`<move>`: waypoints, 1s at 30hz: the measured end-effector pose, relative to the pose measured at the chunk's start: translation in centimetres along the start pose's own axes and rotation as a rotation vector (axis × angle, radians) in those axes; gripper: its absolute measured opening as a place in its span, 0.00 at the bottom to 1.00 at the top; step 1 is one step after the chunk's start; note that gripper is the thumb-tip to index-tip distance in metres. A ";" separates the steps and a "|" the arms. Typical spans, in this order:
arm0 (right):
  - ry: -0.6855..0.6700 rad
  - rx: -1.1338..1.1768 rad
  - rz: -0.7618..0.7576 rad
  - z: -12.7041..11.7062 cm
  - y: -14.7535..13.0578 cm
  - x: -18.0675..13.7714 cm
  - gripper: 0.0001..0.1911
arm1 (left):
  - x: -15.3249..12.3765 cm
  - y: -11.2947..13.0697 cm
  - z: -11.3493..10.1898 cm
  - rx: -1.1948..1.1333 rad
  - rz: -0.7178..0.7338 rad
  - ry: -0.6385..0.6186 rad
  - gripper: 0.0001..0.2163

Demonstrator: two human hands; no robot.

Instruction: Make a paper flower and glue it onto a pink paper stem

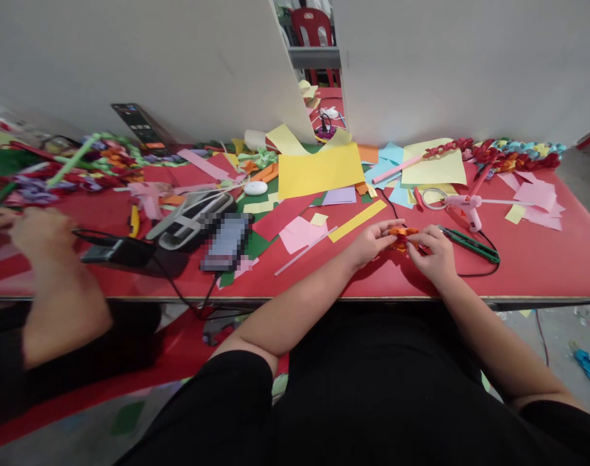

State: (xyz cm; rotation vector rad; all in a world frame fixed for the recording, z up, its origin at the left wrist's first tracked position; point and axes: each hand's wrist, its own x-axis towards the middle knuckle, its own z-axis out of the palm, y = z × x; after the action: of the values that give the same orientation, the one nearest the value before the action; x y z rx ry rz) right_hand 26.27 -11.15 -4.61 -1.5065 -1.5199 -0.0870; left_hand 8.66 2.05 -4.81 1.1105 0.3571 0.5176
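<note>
Near the front edge of the red table, both my hands meet at a small crumpled orange paper piece (400, 234) with a darker red part. My left hand (372, 246) pinches it from the left between thumb and fingers. From the other side, my right hand (435, 254) grips it with its fingertips, partly covering it. Just right of that hand lies a green utility knife (472, 246). A pink glue gun (464, 206) rests beyond it, beside a clear ring (433, 198). One yellow paper strip (357, 221) lies beyond my left hand.
Large yellow sheets (321, 169), pink paper (299, 234) and twisted paper chains (508, 154) cover the back of the red table (532, 265). Leftward are a phone (227, 241), an open case (198, 220) and black cables. A co-worker's hand (45, 233) is at far left.
</note>
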 end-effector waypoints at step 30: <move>0.050 0.133 0.180 0.1 0.4 -0.1 0.09 | 0.7 -0.9 -0.8 0.035 -0.054 0.042 0.24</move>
State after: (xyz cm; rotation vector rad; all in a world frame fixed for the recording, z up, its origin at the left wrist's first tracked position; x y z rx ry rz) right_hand 26.55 -11.02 -4.94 -1.5154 -1.3190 0.0803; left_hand 9.06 2.74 -5.96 1.1220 0.4338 0.4889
